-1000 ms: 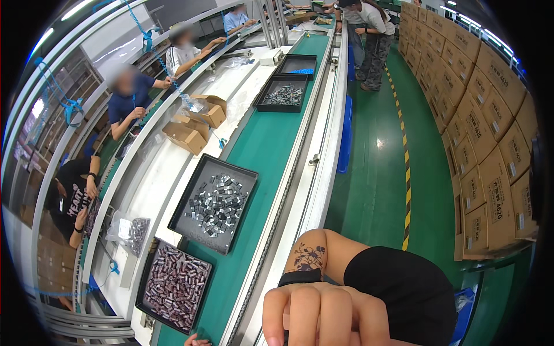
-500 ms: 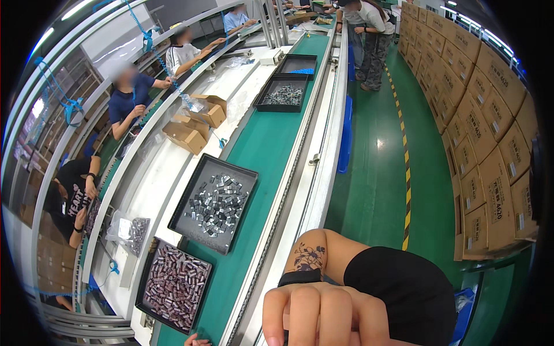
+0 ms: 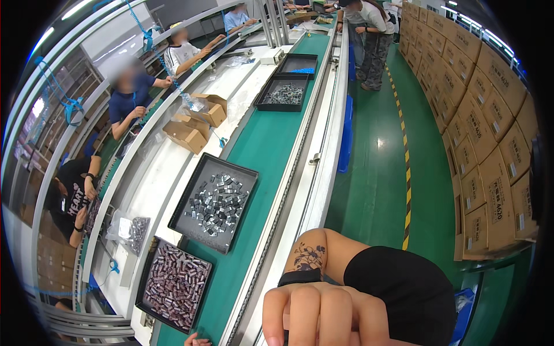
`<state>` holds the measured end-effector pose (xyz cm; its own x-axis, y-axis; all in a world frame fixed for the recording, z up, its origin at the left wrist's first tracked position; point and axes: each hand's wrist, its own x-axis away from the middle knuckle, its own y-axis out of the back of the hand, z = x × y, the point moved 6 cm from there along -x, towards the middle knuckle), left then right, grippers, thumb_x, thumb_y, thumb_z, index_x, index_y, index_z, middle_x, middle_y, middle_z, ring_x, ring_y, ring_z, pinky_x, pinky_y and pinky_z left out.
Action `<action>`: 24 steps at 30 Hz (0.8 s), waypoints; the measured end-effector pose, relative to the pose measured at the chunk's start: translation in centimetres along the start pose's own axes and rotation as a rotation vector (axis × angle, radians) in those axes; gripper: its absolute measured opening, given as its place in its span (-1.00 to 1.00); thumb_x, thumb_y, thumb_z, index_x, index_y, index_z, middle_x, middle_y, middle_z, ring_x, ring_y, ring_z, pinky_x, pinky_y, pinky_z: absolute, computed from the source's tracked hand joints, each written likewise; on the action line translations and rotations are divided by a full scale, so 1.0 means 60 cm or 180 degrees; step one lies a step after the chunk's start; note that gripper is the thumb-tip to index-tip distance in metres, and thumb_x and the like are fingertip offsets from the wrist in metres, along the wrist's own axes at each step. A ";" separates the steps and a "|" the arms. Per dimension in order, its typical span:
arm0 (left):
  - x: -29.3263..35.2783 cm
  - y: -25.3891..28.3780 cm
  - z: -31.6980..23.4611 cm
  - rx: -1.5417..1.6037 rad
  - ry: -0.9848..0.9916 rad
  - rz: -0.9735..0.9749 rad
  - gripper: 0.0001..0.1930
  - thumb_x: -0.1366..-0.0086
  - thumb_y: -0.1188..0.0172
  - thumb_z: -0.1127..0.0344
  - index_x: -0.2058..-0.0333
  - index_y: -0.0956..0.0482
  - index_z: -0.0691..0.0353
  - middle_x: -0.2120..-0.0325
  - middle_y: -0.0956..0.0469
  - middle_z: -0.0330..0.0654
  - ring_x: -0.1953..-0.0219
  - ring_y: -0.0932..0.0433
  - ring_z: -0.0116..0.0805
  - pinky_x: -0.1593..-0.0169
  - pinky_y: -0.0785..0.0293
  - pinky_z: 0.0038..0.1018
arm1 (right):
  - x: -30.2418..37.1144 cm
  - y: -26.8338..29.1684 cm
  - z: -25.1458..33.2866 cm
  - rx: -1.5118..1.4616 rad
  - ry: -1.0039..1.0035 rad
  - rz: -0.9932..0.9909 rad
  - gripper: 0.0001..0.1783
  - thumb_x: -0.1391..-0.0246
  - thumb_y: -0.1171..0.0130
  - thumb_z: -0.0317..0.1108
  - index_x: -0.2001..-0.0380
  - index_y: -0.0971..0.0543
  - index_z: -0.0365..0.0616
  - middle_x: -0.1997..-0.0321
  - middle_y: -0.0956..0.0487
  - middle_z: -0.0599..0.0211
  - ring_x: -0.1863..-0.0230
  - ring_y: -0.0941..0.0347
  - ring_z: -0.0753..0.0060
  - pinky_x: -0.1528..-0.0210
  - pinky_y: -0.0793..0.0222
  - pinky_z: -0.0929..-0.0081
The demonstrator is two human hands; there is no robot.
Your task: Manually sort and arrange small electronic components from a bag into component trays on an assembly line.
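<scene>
My right hand (image 3: 326,314) is close up at the bottom centre, its fingers curled over and closed. Whatever it may hold is hidden beneath the fingers. A dark band circles the wrist below a flower tattoo. Only some fingertips of my left hand (image 3: 197,341) show at the lower edge, too little to tell their grip. They are just beyond the near corner of a black tray (image 3: 140,305) heaped with brownish-purple cylindrical parts (image 3: 176,282). Behind it, another black tray (image 3: 180,219) holds small black-and-silver block-shaped parts (image 3: 219,205). Both trays overlap the green conveyor belt (image 3: 262,150).
Farther along the belt stand two black trays (image 3: 259,104) with small parts. Open cardboard boxes (image 3: 187,135) and a plastic bag of parts (image 3: 131,232) lie on the white ledge. Metal rails separate several people at left. Stacked cartons (image 3: 485,138) line the right aisle.
Both my hands and the trays look unmoved. Across the rails at left, the person in the navy shirt and the one in the white shirt have shifted slightly.
</scene>
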<state>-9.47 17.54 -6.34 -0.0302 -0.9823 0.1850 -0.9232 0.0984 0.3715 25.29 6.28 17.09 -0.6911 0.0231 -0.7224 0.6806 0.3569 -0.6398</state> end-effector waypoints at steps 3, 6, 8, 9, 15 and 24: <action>-0.002 0.000 -0.003 -0.0183 -0.0039 0.0028 -0.74 -0.32 -0.02 0.28 0.14 -0.51 0.33 0.42 -0.56 -0.22 0.43 -0.44 -0.53 0.33 -0.36 -0.61 | 0.001 0.000 -0.001 0.0006 -0.0004 0.0009 -0.63 -0.33 0.35 -0.21 0.29 -0.53 0.10 0.29 -0.53 0.33 0.25 -0.39 0.45 0.15 -0.22 0.59; -0.004 0.002 0.003 -0.0079 -0.0023 0.0057 -0.74 -0.32 -0.02 0.29 0.14 -0.51 0.33 0.42 -0.56 -0.23 0.43 -0.44 -0.53 0.33 -0.36 -0.61 | 0.002 0.000 -0.002 0.0011 -0.0013 0.0021 -0.63 -0.33 0.35 -0.21 0.28 -0.53 0.10 0.28 -0.53 0.34 0.24 -0.39 0.45 0.14 -0.23 0.59; -0.003 0.000 0.002 -0.0029 -0.0017 0.0078 -0.74 -0.32 -0.01 0.29 0.14 -0.51 0.33 0.42 -0.56 -0.23 0.44 -0.44 -0.53 0.33 -0.36 -0.61 | 0.003 0.000 -0.002 0.0027 -0.0013 0.0040 -0.63 -0.33 0.36 -0.21 0.28 -0.52 0.10 0.27 -0.53 0.34 0.24 -0.39 0.45 0.14 -0.23 0.59; -0.002 -0.001 -0.001 -0.0055 -0.0026 0.0079 -0.75 -0.32 -0.02 0.29 0.14 -0.51 0.33 0.42 -0.56 -0.23 0.44 -0.44 -0.53 0.34 -0.36 -0.61 | 0.003 -0.001 -0.002 0.0027 -0.0014 0.0040 -0.63 -0.33 0.36 -0.21 0.28 -0.52 0.10 0.27 -0.53 0.34 0.24 -0.39 0.45 0.14 -0.23 0.59; 0.000 -0.003 -0.008 -0.0088 -0.0053 0.0055 -0.74 -0.31 -0.03 0.29 0.14 -0.51 0.33 0.42 -0.56 -0.23 0.44 -0.44 -0.53 0.34 -0.36 -0.61 | 0.001 -0.001 -0.002 0.0006 -0.0026 0.0022 -0.62 -0.33 0.36 -0.20 0.28 -0.53 0.10 0.28 -0.53 0.33 0.24 -0.39 0.45 0.13 -0.23 0.59; 0.001 -0.001 -0.005 -0.0096 0.0003 0.0047 -0.74 -0.31 -0.03 0.27 0.15 -0.51 0.33 0.43 -0.56 -0.23 0.44 -0.43 -0.54 0.34 -0.36 -0.62 | 0.002 0.000 -0.003 0.0002 -0.0040 0.0013 -0.61 -0.33 0.37 -0.21 0.30 -0.53 0.10 0.29 -0.53 0.34 0.25 -0.39 0.45 0.13 -0.23 0.58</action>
<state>-9.33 17.55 -6.07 -0.0433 -0.9805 0.1916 -0.9107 0.1175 0.3961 25.13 6.45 17.05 -0.6851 0.0128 -0.7283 0.6837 0.3561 -0.6369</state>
